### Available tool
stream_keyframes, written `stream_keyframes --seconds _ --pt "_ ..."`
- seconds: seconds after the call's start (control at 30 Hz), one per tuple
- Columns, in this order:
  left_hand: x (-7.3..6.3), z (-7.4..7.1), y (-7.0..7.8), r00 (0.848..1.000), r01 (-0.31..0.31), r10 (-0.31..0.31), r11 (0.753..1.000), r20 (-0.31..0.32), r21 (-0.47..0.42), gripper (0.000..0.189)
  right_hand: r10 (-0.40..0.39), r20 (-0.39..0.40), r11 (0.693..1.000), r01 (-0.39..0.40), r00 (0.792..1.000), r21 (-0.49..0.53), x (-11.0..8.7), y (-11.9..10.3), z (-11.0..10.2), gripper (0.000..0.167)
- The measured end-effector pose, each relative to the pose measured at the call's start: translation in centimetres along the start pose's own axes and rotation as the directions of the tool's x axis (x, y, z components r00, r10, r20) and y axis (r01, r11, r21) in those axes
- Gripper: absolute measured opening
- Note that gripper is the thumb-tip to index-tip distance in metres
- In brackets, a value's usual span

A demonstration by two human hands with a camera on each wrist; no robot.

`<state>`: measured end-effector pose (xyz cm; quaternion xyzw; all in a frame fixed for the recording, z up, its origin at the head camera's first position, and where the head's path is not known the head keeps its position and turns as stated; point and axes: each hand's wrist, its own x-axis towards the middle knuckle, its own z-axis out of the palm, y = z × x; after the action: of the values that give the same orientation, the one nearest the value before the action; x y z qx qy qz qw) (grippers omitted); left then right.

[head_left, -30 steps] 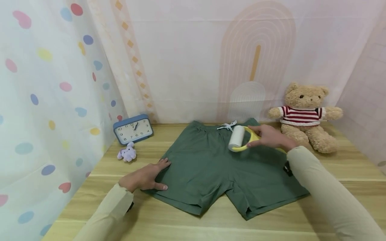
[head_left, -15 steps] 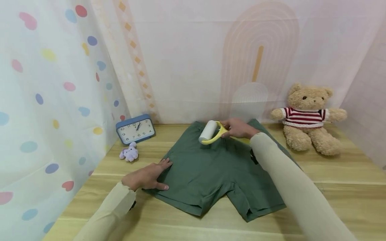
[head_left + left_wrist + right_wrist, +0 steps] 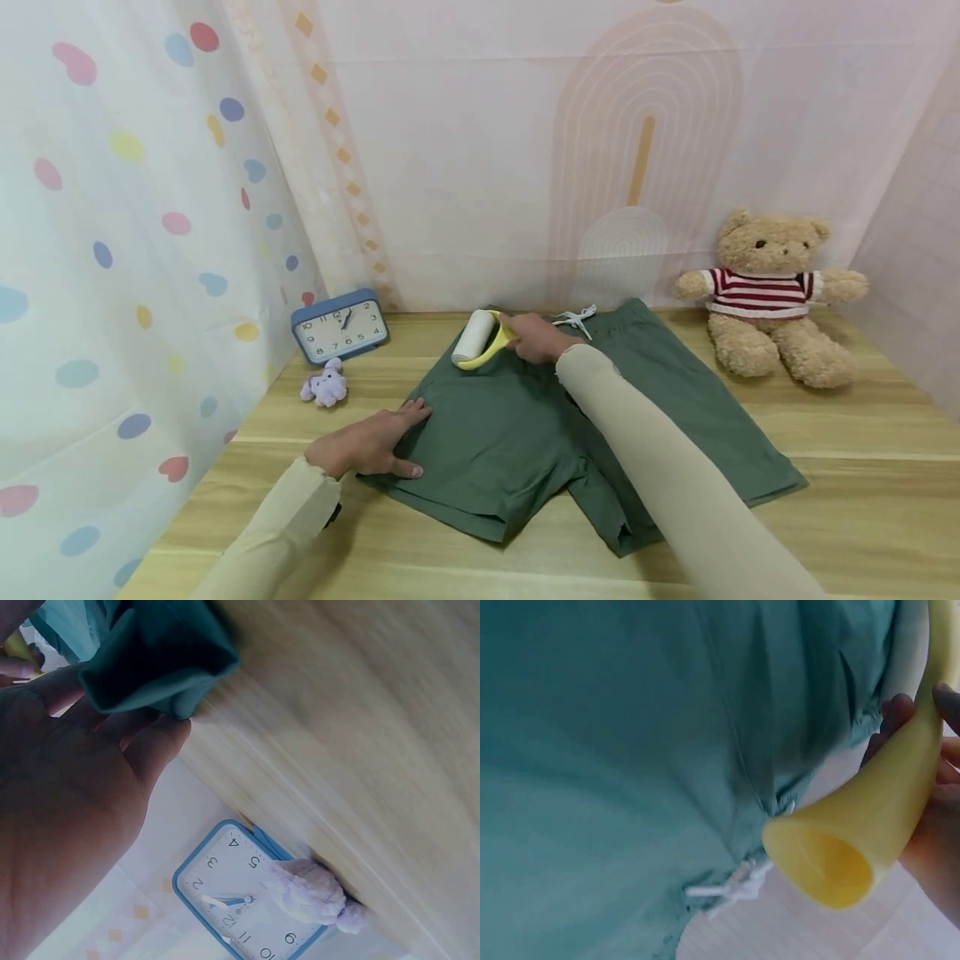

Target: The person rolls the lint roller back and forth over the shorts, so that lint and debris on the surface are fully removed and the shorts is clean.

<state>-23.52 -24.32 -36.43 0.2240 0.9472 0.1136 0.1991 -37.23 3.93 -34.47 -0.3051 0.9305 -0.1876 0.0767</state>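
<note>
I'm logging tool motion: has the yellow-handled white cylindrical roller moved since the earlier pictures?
Yes, the roller moved left in the head view, away from the tan plush bear, toward the blue rectangular clock.

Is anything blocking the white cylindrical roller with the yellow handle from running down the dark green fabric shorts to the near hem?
Only the left hand might: it rests on the outer left edge of the shorts. Further in, nothing visible lies on them between the roller, held by the right hand, and the hem.

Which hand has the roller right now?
The right hand: it grips the yellow handle of the white roller. The left hand rests on the shorts.
</note>
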Motion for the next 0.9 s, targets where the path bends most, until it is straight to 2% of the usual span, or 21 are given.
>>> stream_keyframes --seconds 0.2,0.4,0.53,0.7,0.9 --pt "0.3 0.0 0.3 1.0 -0.007 0.007 1.0 -0.002 0.0 0.09 0.061 -0.028 0.998 -0.061 0.998 -0.014 -0.2 0.5 0.1 0.051" --pt "0.3 0.0 0.4 1.0 0.023 -0.023 1.0 0.005 -0.014 0.091 0.087 0.034 0.995 -0.088 0.996 0.035 -0.7 1.6 -0.8 0.053" --pt "0.3 -0.2 0.4 1.0 0.026 -0.026 1.0 -0.008 -0.012 0.092 0.056 0.05 0.997 -0.058 0.997 0.047 -1.2 2.4 -1.4 0.054" --pt "0.1 -0.2 0.4 0.999 0.039 -0.039 0.999 -0.004 -0.018 0.093 -0.006 0.087 0.994 -0.003 0.996 0.109 -1.9 3.5 -1.6 0.056" --pt "0.1 -0.6 0.6 1.0 0.029 -0.029 1.0 0.002 -0.005 0.095 -0.017 0.093 0.999 0.012 0.996 0.053 -2.8 4.5 -2.3 0.056"
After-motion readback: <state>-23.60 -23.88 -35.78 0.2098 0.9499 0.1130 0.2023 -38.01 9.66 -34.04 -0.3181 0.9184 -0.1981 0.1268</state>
